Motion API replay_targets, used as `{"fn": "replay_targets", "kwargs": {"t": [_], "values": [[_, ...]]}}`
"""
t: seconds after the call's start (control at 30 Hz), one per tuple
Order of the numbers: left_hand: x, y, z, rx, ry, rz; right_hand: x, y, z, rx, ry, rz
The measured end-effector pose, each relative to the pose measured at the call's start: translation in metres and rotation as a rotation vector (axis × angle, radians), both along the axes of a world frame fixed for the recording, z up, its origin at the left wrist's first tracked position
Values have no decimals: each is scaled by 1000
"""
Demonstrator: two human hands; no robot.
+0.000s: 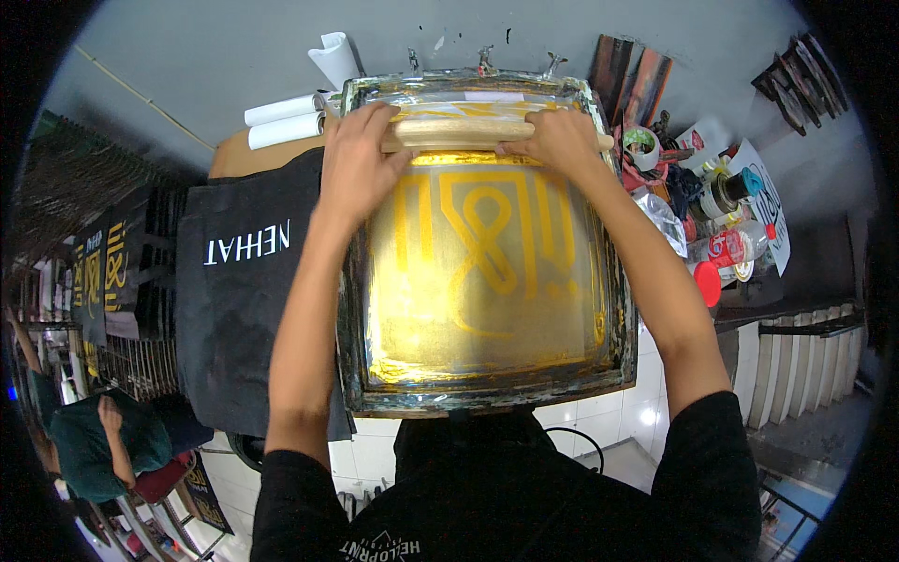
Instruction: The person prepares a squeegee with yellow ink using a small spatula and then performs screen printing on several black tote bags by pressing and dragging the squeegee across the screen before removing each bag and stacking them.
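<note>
In front of me lies a screen-printing frame, its rim stained with ink. Yellow-gold ink covers its mesh, where a looping line design shows. A wooden-handled squeegee stretches across the far end of the mesh, with a band of gold ink along its near side. My left hand is closed round the squeegee's left end, and my right hand grips it toward the right end. The squeegee's blade is hidden under its handle.
Black printed cloth lies left of the frame, with white paper rolls beyond it. Bottles, jars and a tape roll crowd the right side. Metal clamps stand behind the frame. Another person is at the far left.
</note>
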State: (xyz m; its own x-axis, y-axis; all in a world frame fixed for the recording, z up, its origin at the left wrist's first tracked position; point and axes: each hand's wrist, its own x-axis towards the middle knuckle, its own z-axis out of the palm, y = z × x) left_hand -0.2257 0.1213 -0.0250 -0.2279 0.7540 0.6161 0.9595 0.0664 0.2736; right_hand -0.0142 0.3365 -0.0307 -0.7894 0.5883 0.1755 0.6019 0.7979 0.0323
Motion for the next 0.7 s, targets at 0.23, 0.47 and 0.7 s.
{"fn": "replay_targets", "kwargs": {"t": [0.23, 0.47, 0.7], "values": [[3, -3, -4, -374, -231, -17, 33, -26, -7, 6, -38, 1], [38, -45, -1, -406, -313, 18, 63, -66, -9, -21, -24, 18], [82, -109, -1, -431, -259, 24, 107, -135, 3, -161, -54, 24]]}}
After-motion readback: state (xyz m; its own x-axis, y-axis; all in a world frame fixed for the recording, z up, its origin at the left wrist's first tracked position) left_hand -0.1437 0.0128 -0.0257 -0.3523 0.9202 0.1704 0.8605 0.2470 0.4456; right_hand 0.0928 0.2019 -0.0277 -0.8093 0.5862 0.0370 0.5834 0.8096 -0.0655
